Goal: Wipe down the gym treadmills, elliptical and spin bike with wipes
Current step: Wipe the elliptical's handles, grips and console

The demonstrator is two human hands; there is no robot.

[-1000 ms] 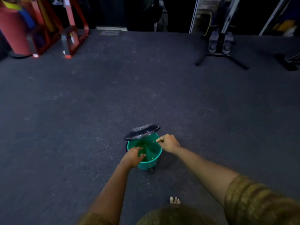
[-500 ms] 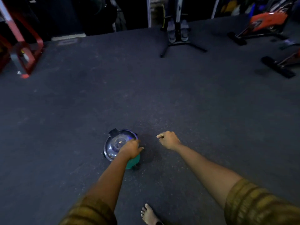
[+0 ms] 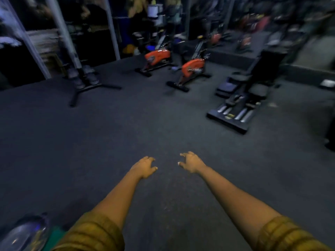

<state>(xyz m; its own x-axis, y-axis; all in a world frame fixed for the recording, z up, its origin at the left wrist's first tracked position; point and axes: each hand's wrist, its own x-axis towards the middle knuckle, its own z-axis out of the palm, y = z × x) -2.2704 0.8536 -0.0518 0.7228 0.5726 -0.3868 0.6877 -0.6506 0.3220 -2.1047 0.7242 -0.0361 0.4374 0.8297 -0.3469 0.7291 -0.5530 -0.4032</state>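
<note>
Both my arms reach forward over the dark rubber floor (image 3: 126, 127). My left hand (image 3: 145, 166) hangs with loosely curled fingers and holds nothing. My right hand (image 3: 190, 162) is beside it, fingers loosely spread and bent, also holding nothing. The green bin (image 3: 54, 238) with its shiny closed lid (image 3: 25, 234) sits at the bottom left corner, behind my left elbow. Two orange spin bikes (image 3: 192, 69) (image 3: 157, 56) stand ahead. A black elliptical (image 3: 237, 109) stands at the right. No wipe is visible.
A black stand with splayed legs (image 3: 87, 84) is at the left on the floor. Grey poles (image 3: 67, 33) rise at the back left. More dark, blurred machines fill the back right. A low black platform (image 3: 233, 57) runs behind the bikes.
My left hand has let go of the bin lid, which is now closed. The view swung up and right, leaving the bin at the bottom left; the bikes and elliptical came into view.
</note>
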